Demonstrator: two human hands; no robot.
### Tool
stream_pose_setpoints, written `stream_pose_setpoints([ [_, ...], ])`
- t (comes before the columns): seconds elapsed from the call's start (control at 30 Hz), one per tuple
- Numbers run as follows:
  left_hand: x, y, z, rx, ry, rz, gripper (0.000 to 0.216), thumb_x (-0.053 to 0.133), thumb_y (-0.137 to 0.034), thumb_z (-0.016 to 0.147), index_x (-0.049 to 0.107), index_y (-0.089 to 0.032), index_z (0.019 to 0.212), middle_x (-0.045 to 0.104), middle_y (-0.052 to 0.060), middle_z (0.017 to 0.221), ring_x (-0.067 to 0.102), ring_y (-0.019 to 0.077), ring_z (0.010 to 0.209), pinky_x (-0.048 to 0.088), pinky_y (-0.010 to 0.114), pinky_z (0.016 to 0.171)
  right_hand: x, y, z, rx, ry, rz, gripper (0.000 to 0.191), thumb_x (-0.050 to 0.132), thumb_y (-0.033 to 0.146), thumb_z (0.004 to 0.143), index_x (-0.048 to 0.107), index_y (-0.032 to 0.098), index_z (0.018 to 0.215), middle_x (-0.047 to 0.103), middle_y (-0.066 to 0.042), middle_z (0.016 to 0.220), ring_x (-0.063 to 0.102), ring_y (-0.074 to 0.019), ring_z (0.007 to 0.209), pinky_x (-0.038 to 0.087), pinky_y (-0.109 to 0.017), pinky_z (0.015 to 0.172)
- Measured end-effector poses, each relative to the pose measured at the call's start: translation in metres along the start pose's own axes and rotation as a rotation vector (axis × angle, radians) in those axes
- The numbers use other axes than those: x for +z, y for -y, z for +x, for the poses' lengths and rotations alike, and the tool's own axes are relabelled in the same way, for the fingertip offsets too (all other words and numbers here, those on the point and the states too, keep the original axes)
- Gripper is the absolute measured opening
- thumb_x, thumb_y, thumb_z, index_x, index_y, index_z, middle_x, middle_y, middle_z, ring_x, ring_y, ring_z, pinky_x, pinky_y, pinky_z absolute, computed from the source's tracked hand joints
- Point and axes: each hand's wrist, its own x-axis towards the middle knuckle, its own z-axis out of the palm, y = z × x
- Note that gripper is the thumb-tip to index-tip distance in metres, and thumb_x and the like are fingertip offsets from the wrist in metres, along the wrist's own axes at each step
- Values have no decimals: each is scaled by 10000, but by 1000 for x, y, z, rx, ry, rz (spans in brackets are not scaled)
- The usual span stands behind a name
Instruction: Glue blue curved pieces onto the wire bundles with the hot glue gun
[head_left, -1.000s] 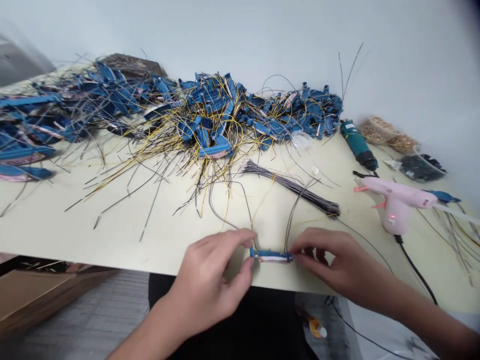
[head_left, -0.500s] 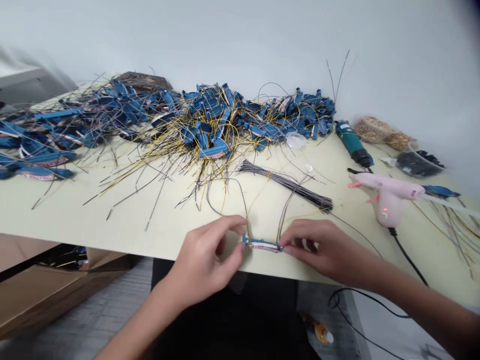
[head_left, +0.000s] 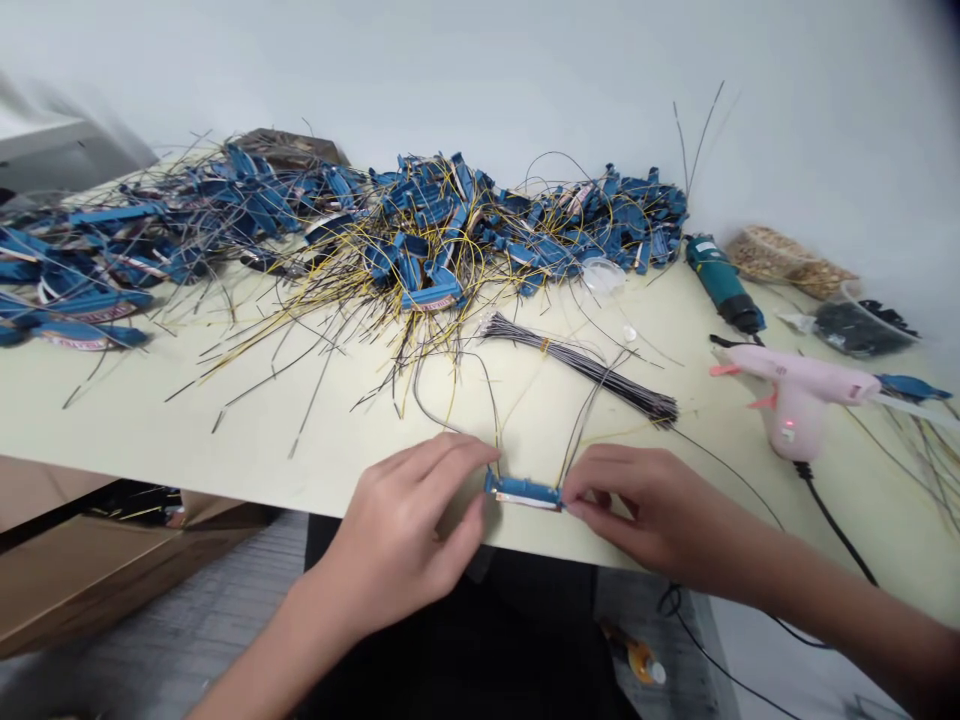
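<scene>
A small blue connector strip (head_left: 523,490) with thin wires rising from both ends lies near the front edge of the pale table (head_left: 225,440). My left hand (head_left: 409,530) pinches its left end between thumb and forefinger. My right hand (head_left: 645,510) pinches its right end the same way. Black and yellow wires loop from the strip back across the table.
A big heap of blue connector strips with yellow and black wires (head_left: 375,230) fills the table's back. A tied bundle of dark wires (head_left: 585,368) lies just behind my hands. At right stand a pink glue gun (head_left: 795,395) with its cord, a teal tool (head_left: 720,285) and bags of small parts (head_left: 855,325).
Both hands keep their pinch on the strip and have turned it slightly, so its blue face shows more. The view has shifted a little.
</scene>
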Motion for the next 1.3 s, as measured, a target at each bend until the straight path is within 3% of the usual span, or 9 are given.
stream_pose_setpoints([
  [0.07, 0, -6, -1, 46, -12, 73, 327, 558, -89, 839, 591, -164, 1156, 634, 89, 1126, 603, 211, 973, 499, 341, 814, 2, -1, -1, -6, -1, -14, 123, 526, 149, 900, 620, 207, 847, 579, 17, 756, 514, -112, 688, 384, -238, 630],
  [0.23, 10, -20, 0, 176, 8, 242, 231, 550, -99, 836, 652, -172, 1030, 659, 65, 1051, 521, 223, 817, 405, 382, 694, 5, -1, 0, -4, -23, -32, 132, 514, 112, 890, 592, 200, 829, 576, 18, 762, 512, -113, 695, 382, -236, 627],
  [0.53, 13, -35, -6, 166, -79, 333, 234, 544, -99, 849, 667, -139, 1044, 673, 82, 1071, 510, 245, 892, 348, 402, 757, 20, -3, -1, -27, -88, -83, 121, 495, 131, 918, 594, 198, 901, 610, -7, 852, 563, -136, 771, 431, -259, 677],
  [0.77, 36, -34, -10, 180, -132, 384, 167, 538, -127, 892, 683, -132, 975, 668, 55, 877, 523, 222, 808, 328, 388, 726, 33, -7, -9, -128, -203, -183, 160, 462, 103, 938, 583, 193, 990, 630, -34, 905, 590, -164, 811, 460, -300, 704],
  [0.93, 37, -33, -10, 191, -160, 390, 235, 460, -133, 942, 692, -126, 981, 667, 56, 842, 523, 218, 789, 319, 385, 714, 42, -1, -15, -160, -318, -253, 140, 475, 109, 944, 579, 197, 975, 633, -38, 891, 572, -173, 819, 442, -310, 716],
  [1.1, 36, -34, -9, 204, -158, 393, 252, 447, -128, 955, 693, -117, 1007, 673, 57, 845, 534, 224, 815, 323, 381, 727, 47, 8, -21, -5, -448, -203, 73, 541, 145, 914, 569, 211, 898, 600, 12, 781, 540, -113, 672, 429, -246, 622],
  [1.2, 38, -32, -10, 198, -153, 370, 254, 447, -120, 950, 695, -116, 1006, 665, 57, 838, 530, 227, 820, 321, 385, 738, 48, 13, -22, 248, -415, -15, 95, 562, 258, 911, 612, 227, 836, 620, 31, 737, 543, -92, 596, 434, -219, 557],
  [1.3, 38, -30, -10, 206, -135, 345, 236, 467, -114, 936, 695, -108, 1000, 650, 54, 827, 511, 218, 797, 317, 385, 746, 48, 14, -21, 508, -332, 224, 218, 563, 417, 896, 665, 241, 819, 677, 15, 758, 614, -129, 673, 474, -237, 616],
])
